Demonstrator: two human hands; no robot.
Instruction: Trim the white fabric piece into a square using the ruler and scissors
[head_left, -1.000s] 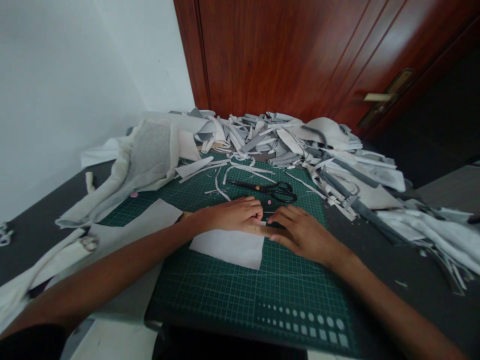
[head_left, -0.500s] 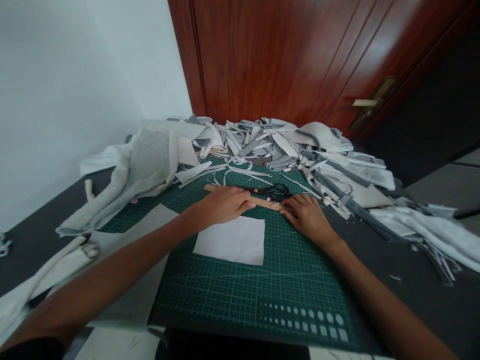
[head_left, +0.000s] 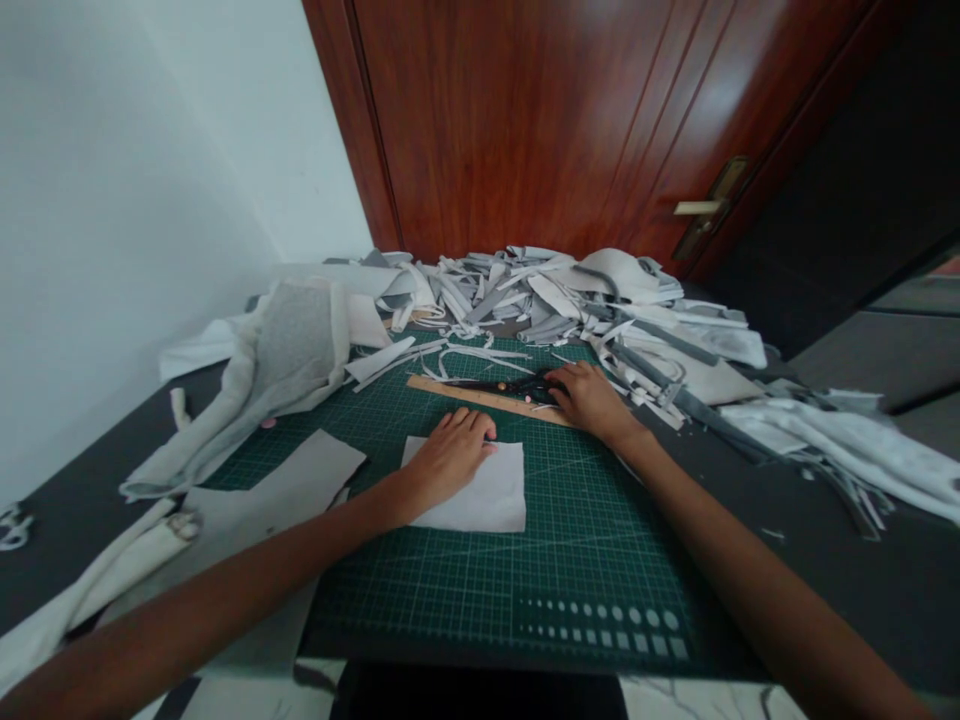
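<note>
My left hand [head_left: 451, 452] lies flat and open on the upper left part of a white fabric square [head_left: 491, 497], which rests on the green cutting mat [head_left: 540, 575]. Just beyond the square a wooden ruler [head_left: 472, 396] lies across the mat. Black scissors [head_left: 504, 385] sit right behind the ruler, blades pointing left. My right hand [head_left: 591, 397] rests at the ruler's right end, its fingers curled over the scissors' handles, which it hides.
A heap of grey and white fabric strips [head_left: 570, 295] fills the back and right of the table. Folded grey cloth [head_left: 289, 345] lies at the left, and a flat grey piece [head_left: 289, 475] overlaps the mat's left edge. A wooden door [head_left: 540, 120] stands behind.
Both hands pushed the ruler away from the white square toward the scissors. My left hand then came back onto the square, and my right hand moved up onto the scissors' handles.
</note>
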